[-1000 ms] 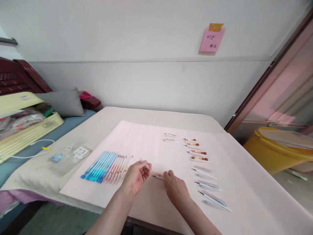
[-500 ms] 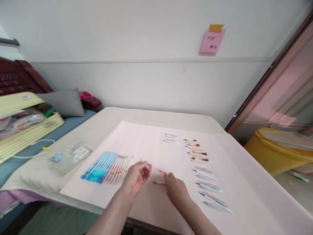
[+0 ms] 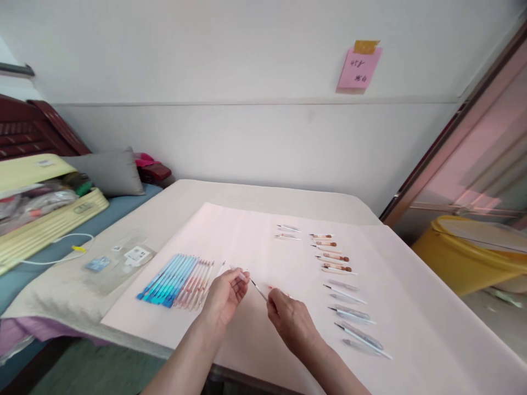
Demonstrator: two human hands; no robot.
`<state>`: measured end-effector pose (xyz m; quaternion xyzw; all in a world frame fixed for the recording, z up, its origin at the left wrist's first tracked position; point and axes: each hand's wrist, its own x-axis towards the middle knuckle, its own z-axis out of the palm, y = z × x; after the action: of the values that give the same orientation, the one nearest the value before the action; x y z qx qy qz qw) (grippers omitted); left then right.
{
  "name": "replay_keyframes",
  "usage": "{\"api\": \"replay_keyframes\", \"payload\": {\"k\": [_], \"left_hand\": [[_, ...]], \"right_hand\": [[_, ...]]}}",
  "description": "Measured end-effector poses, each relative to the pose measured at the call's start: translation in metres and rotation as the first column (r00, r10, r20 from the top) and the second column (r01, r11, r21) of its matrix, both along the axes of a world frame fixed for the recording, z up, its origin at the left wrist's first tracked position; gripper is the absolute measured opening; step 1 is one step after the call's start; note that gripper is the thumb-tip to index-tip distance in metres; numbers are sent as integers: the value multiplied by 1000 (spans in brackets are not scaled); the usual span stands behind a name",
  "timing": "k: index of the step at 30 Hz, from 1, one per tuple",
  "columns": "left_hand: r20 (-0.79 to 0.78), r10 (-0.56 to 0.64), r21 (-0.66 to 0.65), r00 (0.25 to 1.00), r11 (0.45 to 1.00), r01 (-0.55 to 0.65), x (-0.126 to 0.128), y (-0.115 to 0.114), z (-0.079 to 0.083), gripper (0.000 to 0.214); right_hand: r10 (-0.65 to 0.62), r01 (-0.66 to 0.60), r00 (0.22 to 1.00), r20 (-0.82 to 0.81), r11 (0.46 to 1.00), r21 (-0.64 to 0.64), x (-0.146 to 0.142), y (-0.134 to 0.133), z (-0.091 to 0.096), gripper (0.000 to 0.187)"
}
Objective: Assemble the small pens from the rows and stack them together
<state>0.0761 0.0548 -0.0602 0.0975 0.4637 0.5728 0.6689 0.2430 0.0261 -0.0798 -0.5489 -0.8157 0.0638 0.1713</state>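
head view: left hand [image 3: 225, 293] pinches a small clear piece [image 3: 242, 276]; right hand [image 3: 290, 318] grips a slim white refill [image 3: 259, 291], dark tip aimed near 11 o'clock, almost at that piece, above the table [image 3: 247, 230]. a red-marked barrel [image 3: 270, 287] shows just past the right knuckles (touching or not, i can't tell). held askew, the tip could miss or catch the piece's edge; a slack pinch might drop it. at 10 o'clock, a pale yellow box [image 3: 61, 230] holds plastic-wrapped bits [image 3: 53, 202]; at 9, a clear bag [image 3: 116, 277] shows labels [image 3: 136, 254]; at 3, a yellow bin [image 3: 457, 263], contents unclear.
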Motion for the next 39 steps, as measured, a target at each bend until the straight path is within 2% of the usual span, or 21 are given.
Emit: {"api": "replay_keyframes", "payload": {"k": [4, 10, 16, 23, 35, 39], "left_hand": [[-11, 21, -26, 1000, 999, -21, 2, 1, -1, 6], [-20, -50, -1, 999, 999, 50, 8, -3, -1, 9], [-50, 54, 32, 997, 998, -52, 5, -1, -1, 8], [-82, -73, 52, 994, 996, 77, 10, -6, 3, 11], [-182, -101, 97, 978, 988, 120, 17, -10, -1, 18], [-138, -169, 134, 976, 973, 187, 27, -17, 0, 15]], "right_hand": [[26, -26, 1000, 1, 999, 27, 2, -1, -2, 16], [43, -44, 999, 21, 999, 16, 3, -2, -1, 14], [51, -51, 998, 30, 999, 1, 3, -4, 4, 15], [61, -61, 998, 11, 998, 14, 3, -3, 3, 14], [48, -47, 994, -95, 999, 14, 3, -4, 3, 13], [55, -51, 982, -183, 998, 28, 1, -5, 6, 15]]}}
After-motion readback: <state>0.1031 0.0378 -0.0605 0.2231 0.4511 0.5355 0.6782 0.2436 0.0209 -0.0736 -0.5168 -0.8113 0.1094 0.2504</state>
